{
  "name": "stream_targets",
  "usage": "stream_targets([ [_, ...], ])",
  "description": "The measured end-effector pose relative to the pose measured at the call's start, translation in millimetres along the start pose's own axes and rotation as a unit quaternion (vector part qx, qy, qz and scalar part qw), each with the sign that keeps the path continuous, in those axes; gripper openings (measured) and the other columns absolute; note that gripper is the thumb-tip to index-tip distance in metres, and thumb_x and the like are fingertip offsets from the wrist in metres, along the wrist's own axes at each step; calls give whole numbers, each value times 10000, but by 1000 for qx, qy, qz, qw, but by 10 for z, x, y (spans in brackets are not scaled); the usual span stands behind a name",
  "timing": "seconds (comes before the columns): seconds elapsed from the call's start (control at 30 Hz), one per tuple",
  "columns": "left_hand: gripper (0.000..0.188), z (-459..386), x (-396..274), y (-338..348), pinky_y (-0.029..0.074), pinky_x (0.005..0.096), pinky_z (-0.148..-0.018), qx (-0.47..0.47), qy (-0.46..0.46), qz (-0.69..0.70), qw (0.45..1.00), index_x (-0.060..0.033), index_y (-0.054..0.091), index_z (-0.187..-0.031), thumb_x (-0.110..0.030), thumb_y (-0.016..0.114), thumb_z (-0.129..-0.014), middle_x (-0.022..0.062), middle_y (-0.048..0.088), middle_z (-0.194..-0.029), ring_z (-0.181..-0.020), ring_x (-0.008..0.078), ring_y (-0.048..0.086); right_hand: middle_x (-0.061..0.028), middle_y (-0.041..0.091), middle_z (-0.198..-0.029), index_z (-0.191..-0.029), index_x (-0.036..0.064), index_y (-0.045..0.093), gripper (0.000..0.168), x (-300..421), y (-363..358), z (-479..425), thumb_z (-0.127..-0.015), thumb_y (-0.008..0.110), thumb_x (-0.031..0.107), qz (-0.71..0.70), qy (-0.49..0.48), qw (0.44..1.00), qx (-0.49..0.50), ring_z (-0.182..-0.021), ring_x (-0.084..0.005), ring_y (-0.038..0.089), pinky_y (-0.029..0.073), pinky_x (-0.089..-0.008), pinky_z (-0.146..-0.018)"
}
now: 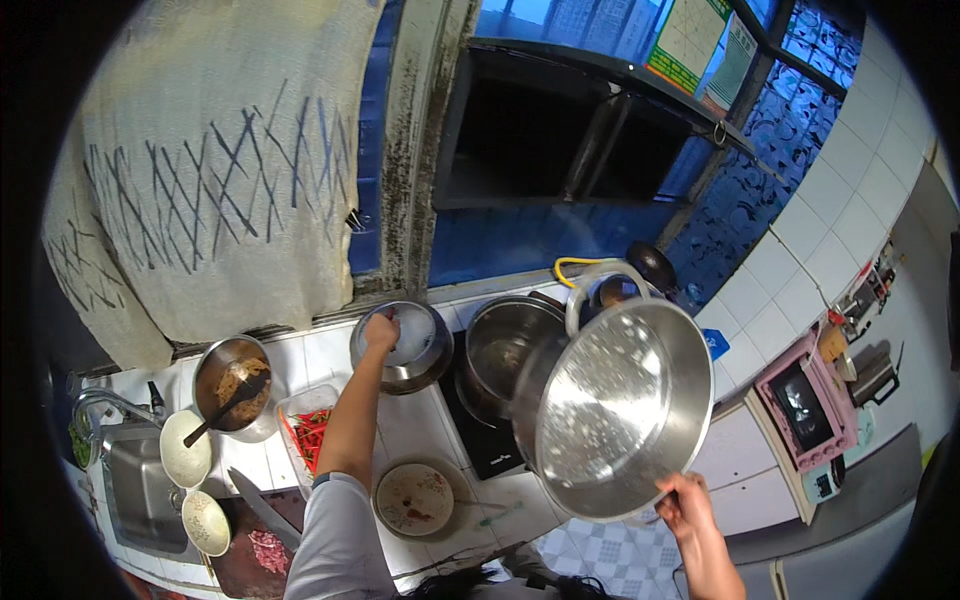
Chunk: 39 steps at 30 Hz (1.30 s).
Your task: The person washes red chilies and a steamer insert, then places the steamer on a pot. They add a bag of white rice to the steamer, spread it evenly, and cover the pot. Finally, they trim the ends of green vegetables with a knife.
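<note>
My left hand (382, 330) reaches to the window side of the counter and grips the top of a domed pot lid (424, 341) with a steel rim. The lid sits low by the window ledge; what is under it is hidden. My right hand (684, 501) holds the near rim of a large stainless steel pot (607, 405), tilted so its inside faces me. Pale spots or drops mark its bottom, and a loop handle stands at its far side. Partly behind it, a deep open pot (504, 349) stands on a black induction cooktop (491, 463).
A patterned bowl (414, 495) holds reddish residue. A plastic box of red chillies (309, 431), a cleaver (262, 510) and chopped meat (268, 551) on a cutting board are at left. Further left stand a steel pot (247, 367) with a dark spatula and a sink (142, 480).
</note>
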State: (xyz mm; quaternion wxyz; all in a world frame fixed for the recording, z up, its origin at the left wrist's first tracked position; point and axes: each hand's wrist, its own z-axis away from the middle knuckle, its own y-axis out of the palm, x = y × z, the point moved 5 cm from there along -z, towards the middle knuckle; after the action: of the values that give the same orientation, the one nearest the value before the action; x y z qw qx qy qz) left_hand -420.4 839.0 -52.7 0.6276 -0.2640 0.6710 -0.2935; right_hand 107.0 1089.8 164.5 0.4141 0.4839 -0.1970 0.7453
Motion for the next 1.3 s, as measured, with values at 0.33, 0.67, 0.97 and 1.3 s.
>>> stream_targets([
  [0.33,315,220,266,401,504,378,-635,71,-46,201,976,-29,624,-987,-255,565,-775,179,628,-717,-585,284,626,3,388,-465,-553,21,471,140,-444,-1230,338,-656,541,-43,-31,-46,987,-149,-311,-80,312,284,-232,-298],
  [0.67,667,2338,-1693,-474,369,302,-898,99,75,424,897,-18,358,-1291,-416,589,-808,85,503,-1137,-1084,199,458,-15,479,-523,-633,-20,550,46,-169,-1585,-161,-668,578,-13,23,-169,985,-41,-358,-67,380,280,-211,-317],
  [0.97,940,4982,-1851,-1098,267,326,-1012,250,144,571,768,16,194,-1361,-431,704,-710,79,358,-1322,-1217,176,321,19,485,-521,-661,2,572,52,180,-982,-229,-702,603,7,137,-150,936,288,-355,-39,374,283,-200,-323],
  [1.3,717,6438,-594,-2367,351,310,-926,7,9,624,781,55,352,-1257,-31,611,-593,125,479,-1178,-1080,203,448,31,461,-535,-682,13,540,167,-291,247,1290,-772,641,110,285,-201,803,483,-401,-43,450,393,-181,-370],
])
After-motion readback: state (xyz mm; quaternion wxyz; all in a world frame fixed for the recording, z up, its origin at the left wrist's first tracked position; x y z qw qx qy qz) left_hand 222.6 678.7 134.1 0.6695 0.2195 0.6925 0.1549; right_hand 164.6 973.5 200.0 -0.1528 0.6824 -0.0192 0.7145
